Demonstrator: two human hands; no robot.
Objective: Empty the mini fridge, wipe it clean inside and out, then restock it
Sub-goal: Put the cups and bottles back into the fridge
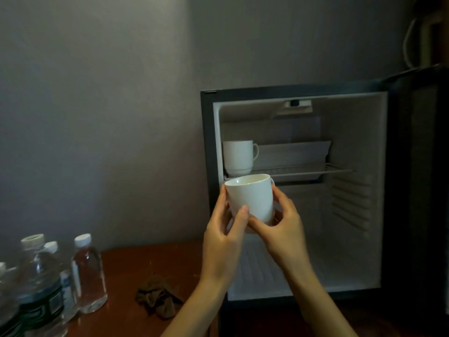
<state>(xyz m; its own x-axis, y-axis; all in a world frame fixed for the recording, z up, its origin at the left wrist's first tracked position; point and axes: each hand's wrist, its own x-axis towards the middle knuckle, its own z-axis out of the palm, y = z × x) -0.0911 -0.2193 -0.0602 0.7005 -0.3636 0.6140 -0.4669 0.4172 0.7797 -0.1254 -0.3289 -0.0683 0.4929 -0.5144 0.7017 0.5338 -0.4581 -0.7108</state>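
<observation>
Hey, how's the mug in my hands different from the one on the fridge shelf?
The held mug is gripped by the left hand and right hand in front of the fridge; the shelf mug stands on the wire shelf inside. The held mug tilts, showing its inside; the shelf mug is upright. The shelf mug's handle shows fully at its right; the held mug's is mostly hidden. Both are white.
</observation>
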